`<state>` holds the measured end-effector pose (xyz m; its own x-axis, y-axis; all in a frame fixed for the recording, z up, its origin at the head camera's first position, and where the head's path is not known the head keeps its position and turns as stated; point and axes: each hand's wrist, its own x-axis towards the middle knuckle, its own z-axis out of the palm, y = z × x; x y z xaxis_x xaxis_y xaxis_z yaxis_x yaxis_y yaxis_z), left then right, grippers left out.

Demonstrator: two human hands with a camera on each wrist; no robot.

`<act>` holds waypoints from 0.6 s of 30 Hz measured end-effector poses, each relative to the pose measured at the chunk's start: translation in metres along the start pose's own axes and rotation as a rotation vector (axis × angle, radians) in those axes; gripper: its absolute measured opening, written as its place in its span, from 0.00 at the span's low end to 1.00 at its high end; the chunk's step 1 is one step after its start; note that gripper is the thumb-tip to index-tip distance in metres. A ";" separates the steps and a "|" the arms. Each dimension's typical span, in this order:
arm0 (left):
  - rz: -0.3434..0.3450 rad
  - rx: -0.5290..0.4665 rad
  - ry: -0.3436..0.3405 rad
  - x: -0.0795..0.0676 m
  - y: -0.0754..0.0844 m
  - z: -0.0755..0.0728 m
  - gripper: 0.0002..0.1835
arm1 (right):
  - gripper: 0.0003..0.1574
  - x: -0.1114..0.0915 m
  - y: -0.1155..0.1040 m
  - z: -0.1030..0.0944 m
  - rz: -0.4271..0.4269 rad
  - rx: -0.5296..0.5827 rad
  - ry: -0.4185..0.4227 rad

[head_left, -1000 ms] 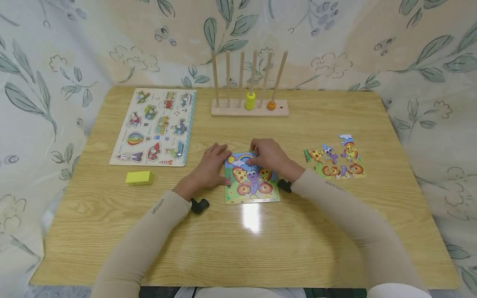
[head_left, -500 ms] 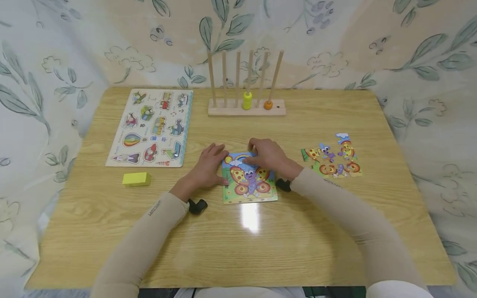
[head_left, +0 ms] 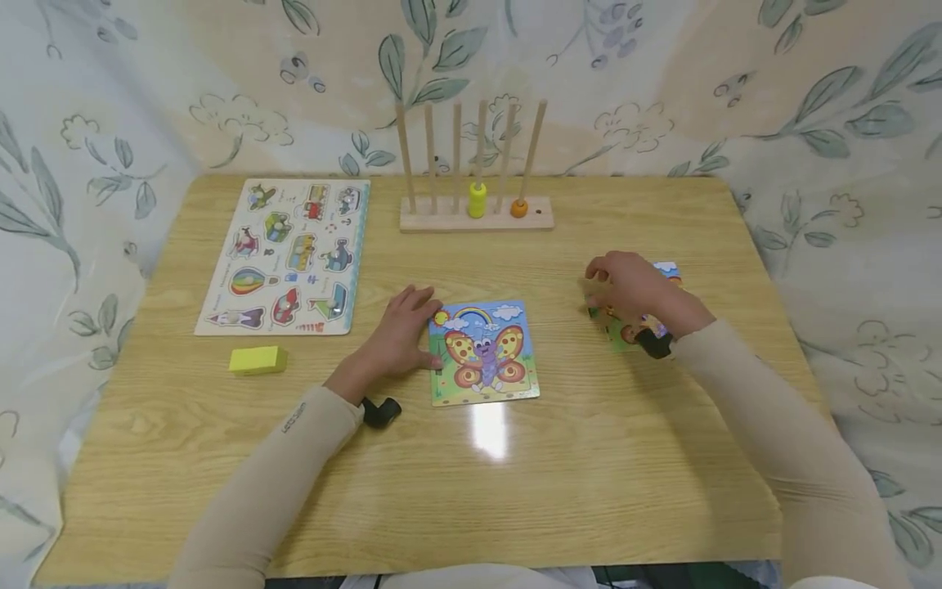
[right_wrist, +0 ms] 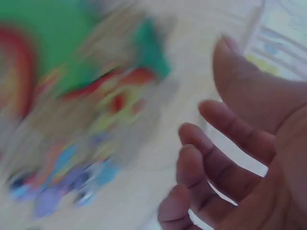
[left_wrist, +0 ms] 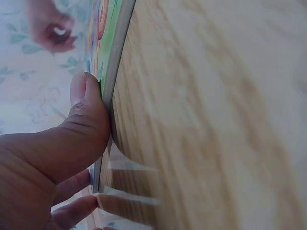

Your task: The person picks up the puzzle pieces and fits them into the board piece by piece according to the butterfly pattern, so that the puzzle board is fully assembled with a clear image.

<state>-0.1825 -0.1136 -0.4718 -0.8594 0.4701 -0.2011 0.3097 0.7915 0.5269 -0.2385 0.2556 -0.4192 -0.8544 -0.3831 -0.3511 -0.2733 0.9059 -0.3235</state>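
My left hand rests at the left side of a square butterfly puzzle, fingers spread by its upper left corner. In the left wrist view the thumb touches the edge of the puzzle board. Farther right, my right hand hovers over loose puzzle pieces and hides most of them. Its fingers are loosely bent with nothing between them in the right wrist view. There the pieces look blurred.
A white peg puzzle board with vehicle pictures lies at the left, a yellow block in front of it. Behind stands a wooden peg rack with yellow beads and an orange bead. Patterned cloth hangs behind the table.
My right hand has left the top of the butterfly puzzle and moved right, over the loose pieces. My left hand stays at the puzzle's left side. The head view has shifted slightly.
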 end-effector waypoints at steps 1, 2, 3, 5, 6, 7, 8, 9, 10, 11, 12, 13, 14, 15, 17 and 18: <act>-0.001 0.001 0.001 -0.001 0.000 0.000 0.50 | 0.26 -0.002 0.005 0.001 0.005 -0.009 -0.016; -0.001 0.001 0.003 -0.001 -0.001 0.000 0.50 | 0.27 -0.003 0.009 0.002 0.009 -0.017 -0.030; 0.001 0.000 0.005 -0.001 -0.001 0.000 0.50 | 0.27 -0.004 0.012 0.004 0.014 -0.024 -0.040; 0.005 -0.006 0.011 -0.002 0.000 0.000 0.50 | 0.28 -0.004 0.017 0.008 0.017 -0.026 -0.041; 0.007 -0.006 0.013 -0.002 0.000 0.000 0.50 | 0.29 -0.004 0.018 0.010 0.015 -0.030 -0.038; 0.010 -0.005 0.016 -0.002 0.000 0.000 0.50 | 0.29 -0.004 0.020 0.011 0.014 -0.031 -0.031; 0.012 -0.004 0.017 -0.002 0.000 0.000 0.50 | 0.29 -0.004 0.021 0.012 0.011 -0.037 -0.025; 0.015 -0.004 0.019 -0.003 0.001 0.000 0.50 | 0.29 -0.004 0.022 0.013 0.011 -0.043 -0.021; 0.016 -0.007 0.019 -0.003 0.001 0.000 0.50 | 0.28 -0.004 0.022 0.014 0.009 -0.048 -0.014; 0.018 -0.007 0.020 -0.002 0.001 0.000 0.50 | 0.27 -0.004 0.021 0.014 0.011 -0.054 -0.007; 0.021 -0.005 0.022 -0.003 0.001 0.000 0.50 | 0.25 -0.005 0.021 0.014 0.007 -0.059 0.002; 0.021 -0.007 0.022 -0.003 0.001 0.000 0.50 | 0.22 -0.005 0.019 0.014 0.007 -0.057 0.015; 0.023 -0.009 0.023 -0.003 0.001 0.000 0.50 | 0.20 -0.005 0.016 0.015 0.004 -0.057 0.032; 0.023 -0.010 0.023 -0.003 0.001 0.000 0.50 | 0.18 -0.005 0.013 0.015 -0.004 -0.061 0.055; 0.016 -0.013 0.020 -0.003 0.001 0.000 0.50 | 0.15 -0.004 0.004 0.015 -0.033 -0.053 0.103; 0.015 -0.014 0.019 -0.003 0.002 0.000 0.50 | 0.13 -0.003 -0.001 0.016 -0.051 -0.038 0.125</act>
<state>-0.1796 -0.1137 -0.4702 -0.8623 0.4745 -0.1769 0.3173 0.7785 0.5415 -0.2286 0.2526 -0.4315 -0.8867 -0.4052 -0.2224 -0.3320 0.8931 -0.3034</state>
